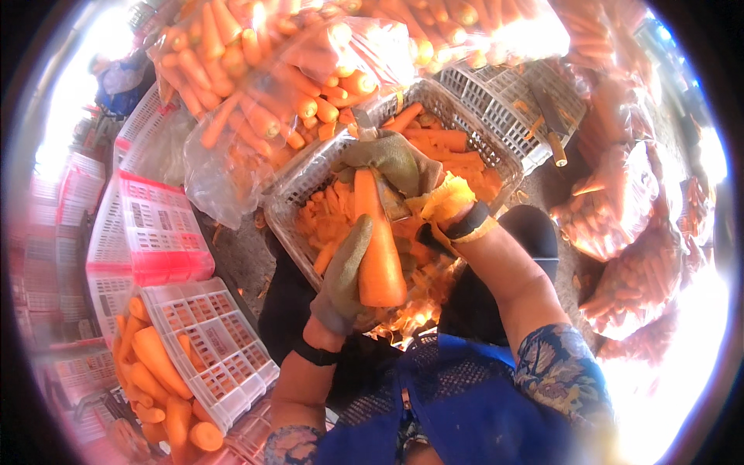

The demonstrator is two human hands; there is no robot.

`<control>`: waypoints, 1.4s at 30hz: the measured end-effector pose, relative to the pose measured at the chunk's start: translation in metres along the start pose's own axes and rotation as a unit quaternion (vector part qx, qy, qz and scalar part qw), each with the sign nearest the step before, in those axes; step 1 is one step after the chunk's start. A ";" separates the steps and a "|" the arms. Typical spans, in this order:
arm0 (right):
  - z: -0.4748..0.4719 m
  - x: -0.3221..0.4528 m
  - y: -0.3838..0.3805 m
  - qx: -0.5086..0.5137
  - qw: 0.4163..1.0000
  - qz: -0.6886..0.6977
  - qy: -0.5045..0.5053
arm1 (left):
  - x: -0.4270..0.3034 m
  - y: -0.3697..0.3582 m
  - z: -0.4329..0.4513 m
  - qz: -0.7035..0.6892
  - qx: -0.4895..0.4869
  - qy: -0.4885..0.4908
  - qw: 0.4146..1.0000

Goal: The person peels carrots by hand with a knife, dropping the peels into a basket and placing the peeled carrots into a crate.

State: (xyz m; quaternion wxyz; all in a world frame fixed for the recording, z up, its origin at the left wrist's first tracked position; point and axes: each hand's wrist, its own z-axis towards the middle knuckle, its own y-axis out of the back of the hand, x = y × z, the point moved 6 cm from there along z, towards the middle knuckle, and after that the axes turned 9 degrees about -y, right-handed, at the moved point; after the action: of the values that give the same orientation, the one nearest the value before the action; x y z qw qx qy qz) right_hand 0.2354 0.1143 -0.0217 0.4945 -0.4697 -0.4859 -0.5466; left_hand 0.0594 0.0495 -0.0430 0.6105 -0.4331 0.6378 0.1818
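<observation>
A large, smooth orange carrot points away from me over the crate, its thick cut end towards my body. My left hand, in a worn work glove, grips it from the left with the thumb along its side. Across the carrot's thin end lies my right hand, gloved too and curled around a hand tool with a metal part. The fingers cover most of that tool, so its exact kind cannot be told. Below both hands, a plastic crate holds carrot pieces and peelings.
Clear plastic bags of carrots are heaped beyond the crate. A knife with a wooden handle lies on an upturned crate. More bagged carrots stand at right. At left, smooth carrots fill a white crate.
</observation>
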 end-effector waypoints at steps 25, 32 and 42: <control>0.001 -0.022 0.059 -0.267 0.892 0.358 -0.070 | -0.017 -0.022 0.005 -0.400 0.094 0.058 0.910; -0.065 0.053 -0.032 -0.153 0.937 0.291 -0.117 | -0.004 -0.020 0.010 -0.399 0.115 0.055 0.908; 0.020 -0.034 0.062 -0.171 0.935 0.274 -0.147 | -0.025 -0.019 0.000 -0.290 0.110 0.077 0.947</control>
State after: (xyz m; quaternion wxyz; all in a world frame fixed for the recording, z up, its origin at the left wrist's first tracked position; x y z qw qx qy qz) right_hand 0.2999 0.1350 -0.0491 0.4603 -0.7374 -0.3049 -0.3891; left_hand 0.0717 0.0474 -0.0136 0.6299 -0.5420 0.5455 -0.1087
